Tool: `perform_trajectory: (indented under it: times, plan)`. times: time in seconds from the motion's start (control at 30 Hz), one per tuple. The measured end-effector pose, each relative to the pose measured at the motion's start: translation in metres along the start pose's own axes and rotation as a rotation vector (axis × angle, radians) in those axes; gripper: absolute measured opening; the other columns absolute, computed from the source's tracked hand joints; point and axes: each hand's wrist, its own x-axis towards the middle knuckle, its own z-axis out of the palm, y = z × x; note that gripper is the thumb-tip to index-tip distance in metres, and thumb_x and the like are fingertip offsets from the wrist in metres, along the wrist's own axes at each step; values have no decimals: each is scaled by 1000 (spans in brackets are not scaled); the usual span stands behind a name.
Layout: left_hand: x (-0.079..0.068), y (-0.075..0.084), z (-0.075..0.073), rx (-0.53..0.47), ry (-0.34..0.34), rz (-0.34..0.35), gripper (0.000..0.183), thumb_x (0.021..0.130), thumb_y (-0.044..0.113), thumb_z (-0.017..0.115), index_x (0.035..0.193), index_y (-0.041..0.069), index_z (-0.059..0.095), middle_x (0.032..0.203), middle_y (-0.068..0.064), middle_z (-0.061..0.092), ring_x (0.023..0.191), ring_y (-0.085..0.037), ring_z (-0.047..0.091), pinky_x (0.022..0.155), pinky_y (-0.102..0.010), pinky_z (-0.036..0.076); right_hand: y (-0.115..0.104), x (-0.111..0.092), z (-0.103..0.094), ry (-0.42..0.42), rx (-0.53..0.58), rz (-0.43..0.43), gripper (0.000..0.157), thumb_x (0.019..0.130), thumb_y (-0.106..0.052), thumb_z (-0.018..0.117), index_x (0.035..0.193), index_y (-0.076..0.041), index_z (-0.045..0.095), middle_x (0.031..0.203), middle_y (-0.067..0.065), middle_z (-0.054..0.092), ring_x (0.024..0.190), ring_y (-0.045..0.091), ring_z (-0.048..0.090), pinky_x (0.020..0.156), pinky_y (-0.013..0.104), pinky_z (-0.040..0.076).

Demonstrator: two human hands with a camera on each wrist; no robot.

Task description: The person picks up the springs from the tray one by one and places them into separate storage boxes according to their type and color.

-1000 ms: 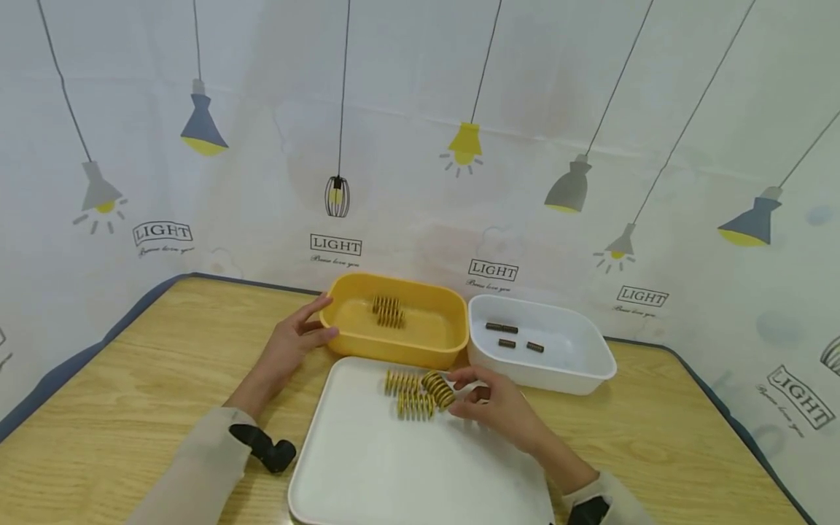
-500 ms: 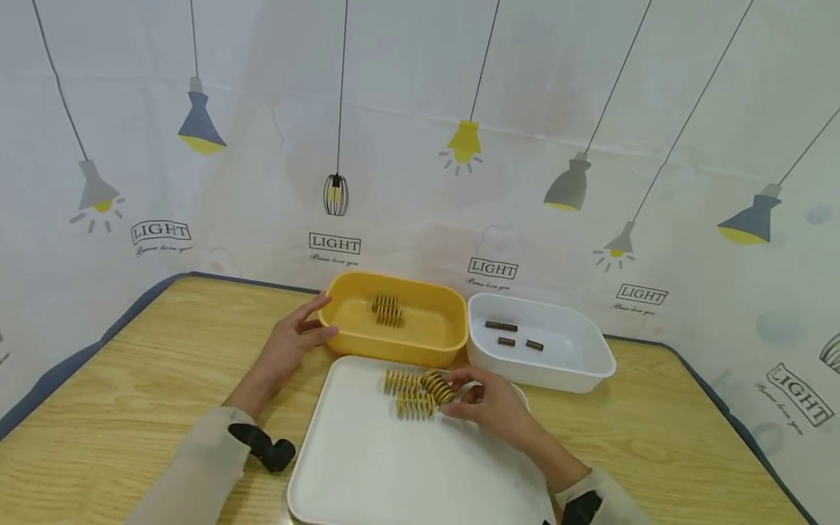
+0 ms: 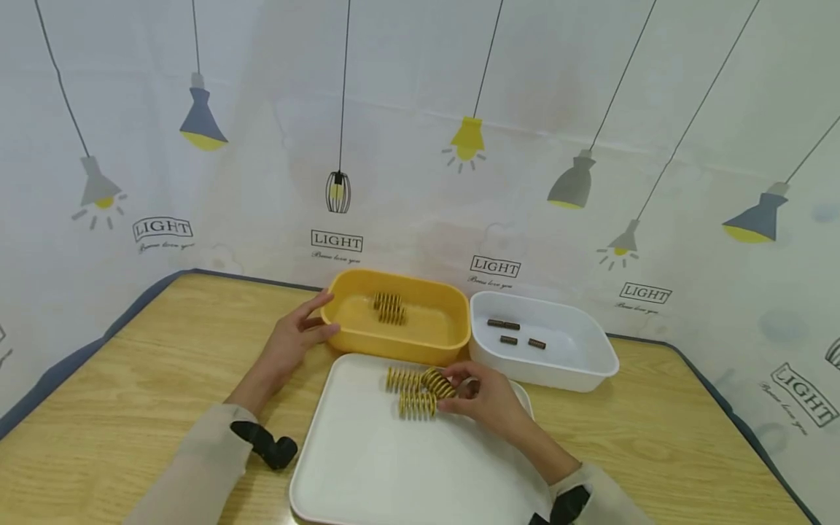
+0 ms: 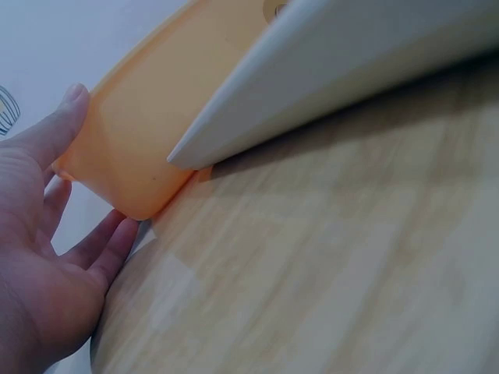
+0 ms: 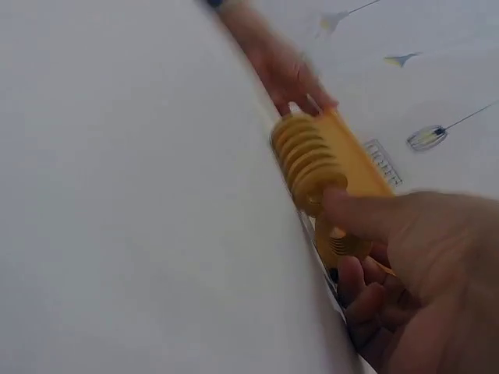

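Tray (image 3: 407, 467) fills the near middle of the tabletop (image 3: 663, 437), near right corner not visible. Over its far right part, the right hand (image 3: 491, 397) has crept slightly left in the last second: thumb now right by the front spring's (image 3: 417, 405) right end, index by the angled spring (image 3: 437, 383). Fingers half-curled, narrow gap; can't tell if they pinch the angled spring. It, the front spring and the back spring (image 3: 403, 378) sit near the tray's far edge; none looks lifted, so likely a grasp only just being set. Left hand (image 3: 292, 343) unchanged: fingers fairly straight, spread on the yellow box's (image 3: 394, 346) left end, probably steadying it. Two springs (image 3: 391, 313) inside. White box (image 3: 545, 372) just right, four dark pieces (image 3: 509, 340) inside, too small to be sure of; both boxes by the tabletop's far edge. Right wrist view blurred: thumb overlaps a spring's end, contact unclear. Left wrist view: tray blocks part of the yellow box.
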Motion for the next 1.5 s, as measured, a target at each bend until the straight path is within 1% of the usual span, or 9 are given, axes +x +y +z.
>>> perform_trajectory:
  times: [0.43,0.63,0.77,1.0,1.1,1.23,1.3,1.37,1.5]
  plan:
    - [-1,5,1,-5,1,-22,67,89,27,69,148,14,39,156,10,23,124,-29,45,90,-17,40,-2,-1,-1,-24,7,12,37,76,-14,82,109,-10,66,97,-1,64,79,16,57,64,26,48]
    - [-2,3,0,-12,2,-22,68,89,27,69,148,13,39,156,9,23,125,-30,45,91,-18,40,-1,1,2,-9,0,-15,40,73,-18,84,109,-11,67,98,-1,64,76,15,56,63,25,47]
    - [-2,3,0,-4,4,-24,67,89,27,69,148,14,39,155,10,23,125,-29,46,92,-20,40,1,2,4,9,-9,-37,40,72,-17,85,107,-11,68,96,-1,63,75,14,55,63,24,46]
    - [-2,5,0,-1,0,-20,67,89,27,69,148,14,39,156,10,23,125,-29,45,91,-18,40,3,2,5,17,-26,-45,39,71,-15,85,106,-10,69,93,0,63,74,15,55,62,23,46]
    - [-2,5,0,1,-1,-25,68,89,27,69,148,14,39,156,10,23,124,-29,46,93,-21,39,2,2,5,16,-28,-40,37,72,-13,84,106,-11,69,92,-1,62,74,14,56,62,24,47]
    - [-2,6,0,3,-1,-32,68,89,28,70,148,14,39,155,11,24,125,-28,45,100,-30,36,1,1,6,18,-26,-31,36,72,-11,84,105,-12,70,92,-3,63,76,14,58,64,25,48]
    - [-2,6,0,2,0,-32,68,89,28,70,148,15,39,155,11,24,125,-28,45,100,-31,36,1,1,6,18,-13,-44,36,72,-10,84,105,-11,70,94,-2,64,76,14,59,65,25,49]
    - [-2,5,0,1,-1,-31,68,89,27,70,148,16,39,155,12,23,125,-28,45,99,-29,37,1,1,6,10,4,-69,36,72,-9,83,105,-10,70,95,0,64,76,15,59,66,25,50]
    - [-1,4,0,-6,-7,-25,67,89,26,69,148,17,38,155,11,23,125,-28,45,93,-21,39,1,0,5,-15,26,-106,35,73,-7,82,106,-9,71,96,2,63,76,15,60,66,26,51]
